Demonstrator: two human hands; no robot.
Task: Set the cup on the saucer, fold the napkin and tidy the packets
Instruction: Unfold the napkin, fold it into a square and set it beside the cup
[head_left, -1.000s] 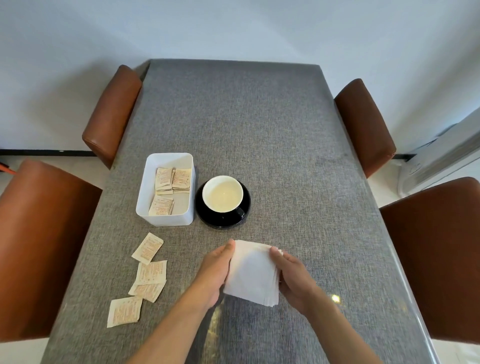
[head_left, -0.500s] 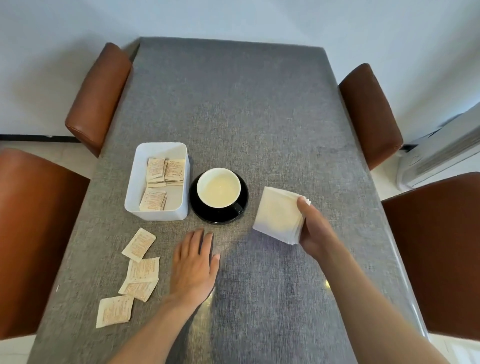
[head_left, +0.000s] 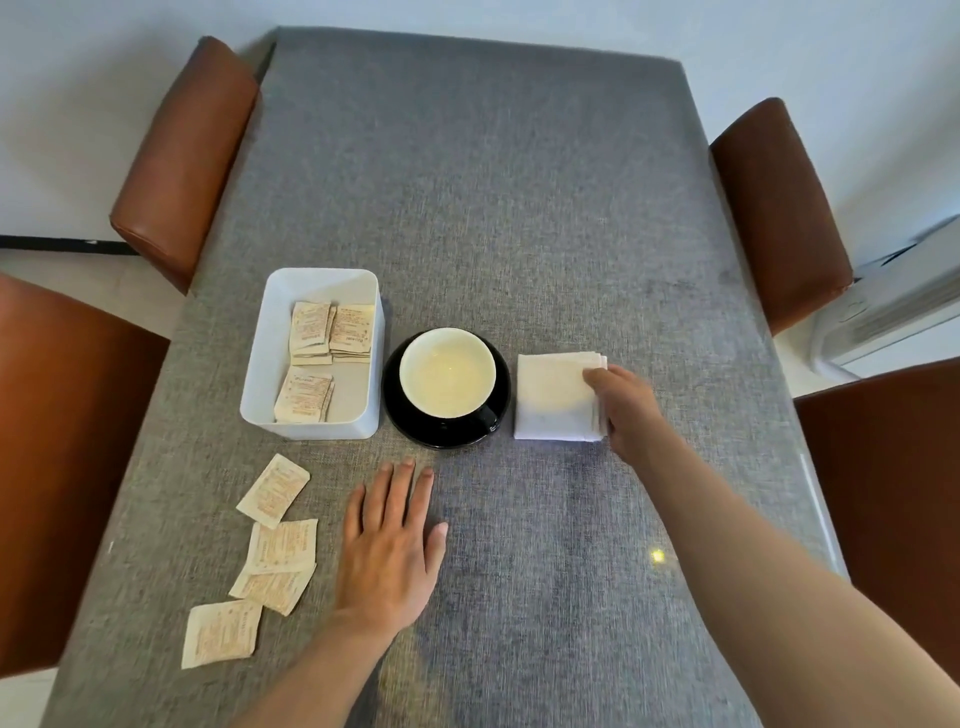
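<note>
A cup with a pale inside stands on the black saucer in the middle of the table. Just right of the saucer the folded white napkin lies flat, and my right hand grips its right edge. My left hand rests flat on the cloth in front of the saucer, fingers spread, holding nothing. A white box left of the saucer holds several beige packets. Several more loose packets lie on the table to the left of my left hand.
The table is covered with a grey cloth. Brown leather chairs stand on both sides: two on the left and two on the right. A white appliance sits on the floor at the far right.
My right hand carried the folded napkin from in front of me to the right of the saucer and laid it flat. My left hand let go and settled flat on the table.
</note>
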